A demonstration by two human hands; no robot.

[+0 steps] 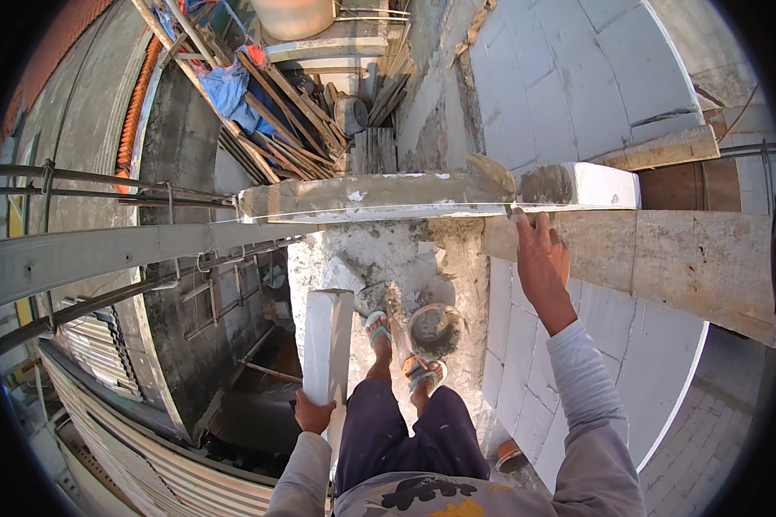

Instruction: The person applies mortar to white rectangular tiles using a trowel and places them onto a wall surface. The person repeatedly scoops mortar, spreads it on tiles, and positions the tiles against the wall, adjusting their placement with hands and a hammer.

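Observation:
My left hand (315, 412) grips the lower part of a long, pale lightweight block (323, 340), standing on end beside my legs. My right hand (545, 267) reaches up with fingers slightly apart, its fingertips at a mortar-smeared ledge of blocks (388, 194) where a thin white line runs along the lower edge. A clean white block end (603, 185) forms the ledge's right end, and a heap of grey mortar (491, 177) sits just left of it. Between my sandalled feet (422, 372) and the white block wall (526, 345) is a bucket (457, 332) holding grey material.
Steel bars (103, 181) and a grey beam (103, 258) cross the left side above a drop with corrugated sheets (103, 345). Beyond the ledge lie planks (293, 112), blue plastic (228, 90) and a large barrel (293, 13). A concrete beam (690, 258) runs rightward.

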